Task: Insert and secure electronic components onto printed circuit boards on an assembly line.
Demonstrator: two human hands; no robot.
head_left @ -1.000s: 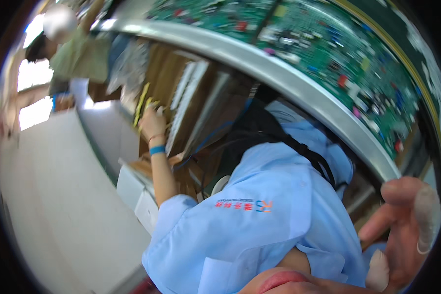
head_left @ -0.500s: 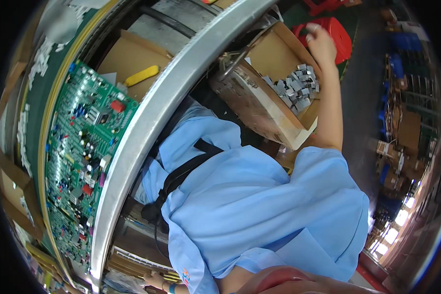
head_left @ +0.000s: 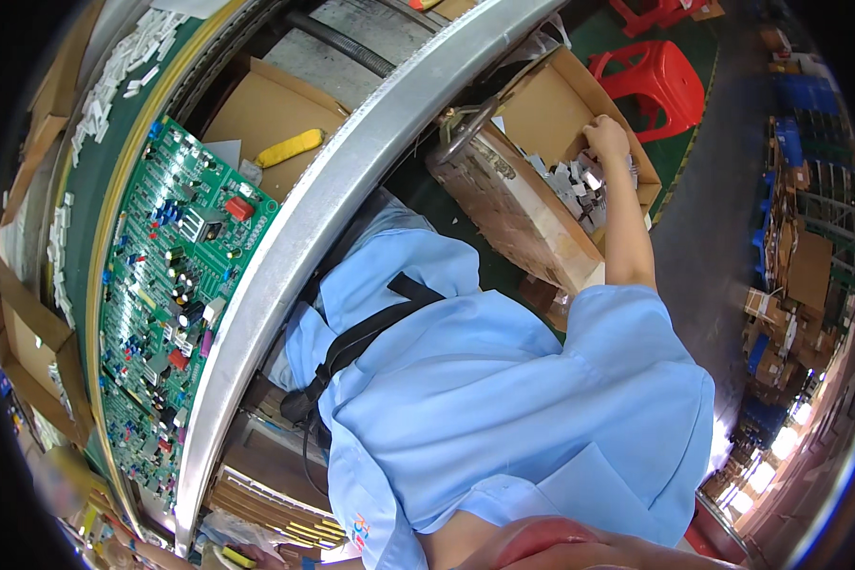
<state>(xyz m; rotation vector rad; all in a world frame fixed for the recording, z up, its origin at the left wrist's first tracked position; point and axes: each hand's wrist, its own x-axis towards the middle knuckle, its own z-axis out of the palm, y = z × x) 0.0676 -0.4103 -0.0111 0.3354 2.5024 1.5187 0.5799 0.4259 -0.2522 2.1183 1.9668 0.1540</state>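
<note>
My right hand (head_left: 606, 141) reaches down into an open cardboard box (head_left: 541, 104) and rests on a heap of small grey metal parts (head_left: 579, 185). Its fingers curl into the pile, and I cannot see whether they grip one. The bare right forearm runs back to my light blue shirt (head_left: 503, 380). At the lower edge, a sliver of my left hand (head_left: 256, 554) shows next to a small yellow item; its fingers are hidden. A large green circuit board (head_left: 176, 275) lies on the belt beyond a curved metal rail (head_left: 351, 190).
A yellow-handled tool (head_left: 290, 147) lies in a second cardboard box under the line. White components (head_left: 114, 66) line the belt's edge. A red plastic stool (head_left: 660, 71) stands on the floor beyond the parts box. Stacked boxes fill the right side.
The view swung from another blue-shirted person round to my own body. Within the last half second my right hand dropped from the box's rim into the grey parts.
</note>
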